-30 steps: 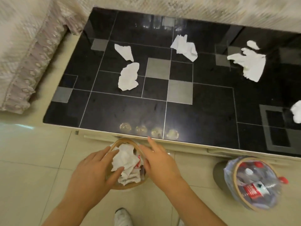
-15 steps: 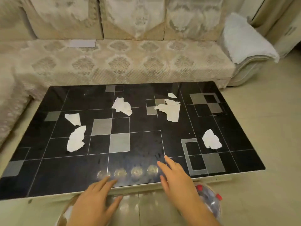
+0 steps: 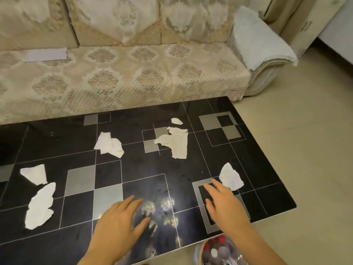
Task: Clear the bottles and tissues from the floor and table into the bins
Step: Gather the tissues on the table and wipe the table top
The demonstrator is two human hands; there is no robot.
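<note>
Several white crumpled tissues lie on the black tiled table (image 3: 267, 190): one at the right (image 3: 230, 177), a large one in the middle (image 3: 175, 143), a small scrap (image 3: 176, 121) behind it, one centre-left (image 3: 109, 144), and two at the left (image 3: 35, 174) (image 3: 39, 206). My right hand (image 3: 225, 205) hovers open over the table, fingertips just short of the right tissue. My left hand (image 3: 118, 226) is open above the table's near edge, holding nothing. A bin with plastic bottles (image 3: 219, 252) shows at the bottom edge, below my right forearm.
A beige patterned sofa (image 3: 133, 69) runs along the table's far side, with a white towel (image 3: 257, 35) over its right armrest and a flat grey sheet (image 3: 45, 54) on the seat. Pale tiled floor (image 3: 315, 150) lies to the right of the table.
Both hands left the tissue bin on the floor and rose over the table. The view lifted and shifted right; my right hand has reached forward toward the right tissue.
</note>
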